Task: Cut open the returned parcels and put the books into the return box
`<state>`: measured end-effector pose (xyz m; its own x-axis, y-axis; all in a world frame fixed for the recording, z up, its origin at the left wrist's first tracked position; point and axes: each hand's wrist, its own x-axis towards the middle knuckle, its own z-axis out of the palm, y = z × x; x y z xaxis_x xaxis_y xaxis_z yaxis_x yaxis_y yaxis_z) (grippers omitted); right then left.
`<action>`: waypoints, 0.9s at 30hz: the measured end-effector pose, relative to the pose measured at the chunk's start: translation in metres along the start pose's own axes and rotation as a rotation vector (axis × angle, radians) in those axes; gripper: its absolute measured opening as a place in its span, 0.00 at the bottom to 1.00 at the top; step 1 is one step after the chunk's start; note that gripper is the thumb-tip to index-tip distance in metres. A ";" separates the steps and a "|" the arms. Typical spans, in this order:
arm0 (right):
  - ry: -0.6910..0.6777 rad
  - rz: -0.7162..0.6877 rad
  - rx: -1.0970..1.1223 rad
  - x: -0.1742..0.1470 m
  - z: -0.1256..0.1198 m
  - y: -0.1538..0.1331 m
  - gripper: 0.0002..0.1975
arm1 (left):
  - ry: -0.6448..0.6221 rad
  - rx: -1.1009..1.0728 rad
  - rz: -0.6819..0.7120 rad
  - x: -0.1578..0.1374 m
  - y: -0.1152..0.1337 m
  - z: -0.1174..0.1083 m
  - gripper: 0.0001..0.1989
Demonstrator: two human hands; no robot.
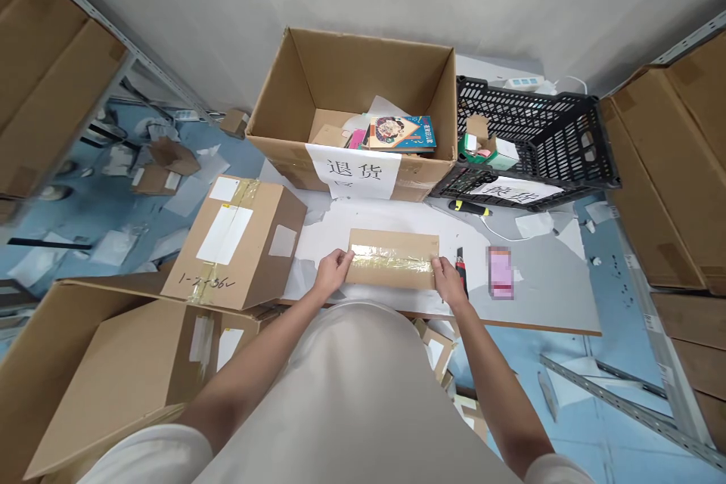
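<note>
A flat cardboard box (391, 276) with shiny clear tape along its middle lies in front of me at the table's near edge. My left hand (333, 271) grips its left end, thumb on top. At the right end my right hand (448, 280) holds it the same way. Just beside my right hand is a red and black box cutter (461, 272), partly hidden by that hand. Farther right a pink, blurred-out item (501, 272) rests on the table.
Behind stands a large open carton (272, 113) holding books (402, 133). Right of it is a black plastic crate (567, 144) with a small green-white box (502, 154). A black-yellow tool (470, 208) lies before the crate. A taped carton (266, 242) stands left.
</note>
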<state>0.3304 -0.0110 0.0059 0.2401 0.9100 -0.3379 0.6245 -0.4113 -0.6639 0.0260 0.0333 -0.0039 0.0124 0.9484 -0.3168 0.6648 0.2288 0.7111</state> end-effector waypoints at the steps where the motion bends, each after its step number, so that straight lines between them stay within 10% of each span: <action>1: -0.004 0.010 0.077 -0.001 0.002 0.007 0.26 | -0.008 -0.033 0.003 -0.001 -0.004 0.001 0.23; 10: -0.053 -0.058 0.241 -0.024 0.022 0.065 0.31 | -0.200 -0.117 0.179 -0.019 -0.041 0.007 0.28; 19: -0.121 -0.163 0.160 -0.020 0.015 0.034 0.17 | -0.193 -0.059 0.252 -0.020 -0.029 -0.001 0.20; 27: -0.068 -0.026 -0.234 0.006 0.010 -0.004 0.27 | -0.064 0.140 0.029 0.017 -0.007 0.003 0.25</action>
<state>0.3221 -0.0047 0.0001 0.1763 0.9114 -0.3719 0.7867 -0.3576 -0.5032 0.0241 0.0475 -0.0164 0.0779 0.9372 -0.3400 0.7610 0.1644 0.6275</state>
